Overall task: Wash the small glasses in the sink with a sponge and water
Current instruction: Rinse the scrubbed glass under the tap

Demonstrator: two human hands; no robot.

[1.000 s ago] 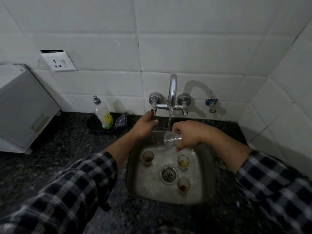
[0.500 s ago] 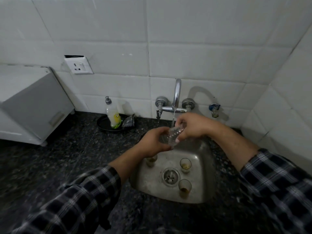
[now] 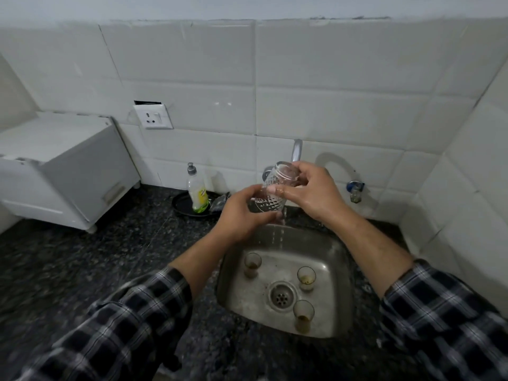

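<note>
A clear patterned glass is held upside down and tilted above the steel sink, in front of the tap. My right hand grips its base end from the right. My left hand curls round its lower mouth end from the left. Water drips from the glass into the sink. Three small glasses with brown dregs stand upright in the basin: one at the back left, one right of the drain, one at the front. No sponge is visible.
A dish soap bottle stands on a black dish left of the tap, with a dark scrub pad beside it. A white appliance sits on the dark granite counter at the left. A small valve sticks from the right wall.
My left hand left the tap handle and came to the glass. Both hands lifted the glass up from the basin and turned it mouth down; the stream from the tap is no longer seen.
</note>
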